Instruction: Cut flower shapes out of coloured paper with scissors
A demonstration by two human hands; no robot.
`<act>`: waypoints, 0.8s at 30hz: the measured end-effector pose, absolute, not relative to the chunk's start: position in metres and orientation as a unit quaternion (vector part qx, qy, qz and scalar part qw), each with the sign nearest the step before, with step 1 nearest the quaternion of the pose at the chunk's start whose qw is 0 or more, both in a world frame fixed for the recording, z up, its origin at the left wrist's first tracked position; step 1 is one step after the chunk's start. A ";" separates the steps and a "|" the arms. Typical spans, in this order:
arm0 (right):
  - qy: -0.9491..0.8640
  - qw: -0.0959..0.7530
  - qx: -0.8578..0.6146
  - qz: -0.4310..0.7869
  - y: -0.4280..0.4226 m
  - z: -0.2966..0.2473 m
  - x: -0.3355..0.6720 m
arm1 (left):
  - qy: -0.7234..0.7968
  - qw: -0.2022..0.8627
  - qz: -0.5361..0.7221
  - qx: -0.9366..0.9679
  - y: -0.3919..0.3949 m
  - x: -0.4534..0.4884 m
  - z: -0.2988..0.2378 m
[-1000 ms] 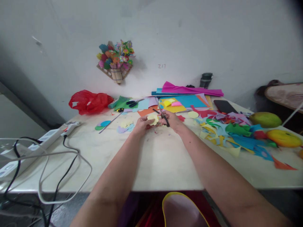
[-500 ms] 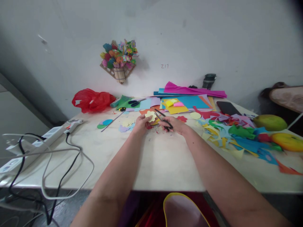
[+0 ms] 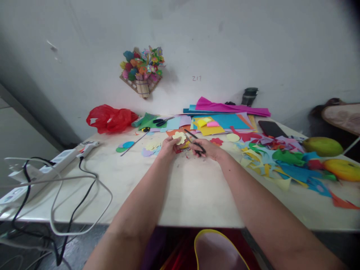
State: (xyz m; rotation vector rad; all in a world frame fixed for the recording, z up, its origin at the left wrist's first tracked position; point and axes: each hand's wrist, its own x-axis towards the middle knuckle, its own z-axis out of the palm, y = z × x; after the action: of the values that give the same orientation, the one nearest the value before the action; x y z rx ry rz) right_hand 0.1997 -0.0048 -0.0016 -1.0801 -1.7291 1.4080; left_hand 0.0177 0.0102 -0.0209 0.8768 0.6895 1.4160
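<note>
Between the fingers of my left hand point(image 3: 169, 146) is a pale yellow paper flower point(image 3: 179, 138) with scalloped edges. My right hand point(image 3: 207, 147) grips dark-handled scissors point(image 3: 199, 150). Their blades point(image 3: 190, 134) are spread apart, pointing up and left beside the flower's right edge. Whether a blade touches the paper I cannot tell. Beneath my hands lie small paper snippets and an orange sheet point(image 3: 173, 132). A red paper flower point(image 3: 216, 141) lies just right of my right hand, with a pale yellow paper disc point(image 3: 233, 137) beyond it.
Coloured scraps point(image 3: 289, 159) spread over the table's right side, near a phone point(image 3: 272, 128) and two mangoes point(image 3: 322, 146). Paper sheets point(image 3: 219, 120) are stacked at the back. A second pair of scissors point(image 3: 160, 122) and a red plastic bag point(image 3: 111, 119) lie back left. A power strip point(image 3: 57, 163) with cables occupies the left edge.
Both hands keep almost the same pose, with the flower and the scissors still held. The whole view has shifted very slightly.
</note>
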 end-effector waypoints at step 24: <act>-0.618 0.351 -0.443 0.546 -0.013 0.007 0.191 | 0.303 0.615 0.619 0.383 0.011 0.019 -0.023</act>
State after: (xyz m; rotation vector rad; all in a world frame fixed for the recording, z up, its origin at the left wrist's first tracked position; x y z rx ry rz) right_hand 0.1915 -0.0131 0.0065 -1.1473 -1.6012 1.4128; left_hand 0.0187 0.0115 -0.0229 0.8831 0.6977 1.4260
